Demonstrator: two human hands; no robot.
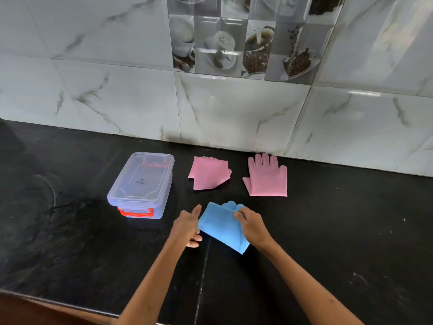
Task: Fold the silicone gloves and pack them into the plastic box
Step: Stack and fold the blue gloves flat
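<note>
A blue silicone glove (221,225) lies folded over on the black counter, its fingertips poking out at the far edge. My right hand (251,227) pinches its right side near the fingers. My left hand (187,225) holds its left edge, thumb raised. Behind it a pink glove (208,173) lies folded. A second pink glove (268,178) lies flat to the right, fingers spread toward the wall. The clear plastic box (141,184) with a red latch stands to the left, lid on.
The black stone counter (328,231) runs back to a marble-tiled wall (234,113). The counter's front edge (58,299) is at the lower left. A seam in the stone runs from under the blue glove toward me.
</note>
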